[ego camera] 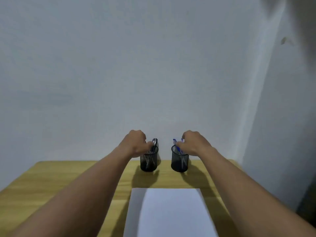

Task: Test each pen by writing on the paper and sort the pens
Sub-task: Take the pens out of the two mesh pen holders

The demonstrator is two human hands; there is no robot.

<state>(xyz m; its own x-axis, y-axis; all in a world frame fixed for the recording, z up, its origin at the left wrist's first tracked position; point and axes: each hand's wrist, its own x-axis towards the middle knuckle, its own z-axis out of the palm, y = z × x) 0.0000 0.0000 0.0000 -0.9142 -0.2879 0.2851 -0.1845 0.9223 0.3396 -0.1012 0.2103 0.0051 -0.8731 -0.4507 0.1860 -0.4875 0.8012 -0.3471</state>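
Two black mesh pen cups stand at the back of the wooden table against the wall. The left cup (148, 161) holds dark pens (154, 142); the right cup (179, 161) holds blue-capped pens (175, 142). My left hand (135, 142) is at the left cup's rim, fingers curled onto a dark pen. My right hand (195, 142) is over the right cup, fingertips pinching a blue pen. A blank white sheet of paper (171, 212) lies in front of me between my forearms.
The wooden table (51, 178) meets a pale wall right behind the cups. A second wall closes in at the right, forming a corner. Both forearms stretch across the table on either side of the paper.
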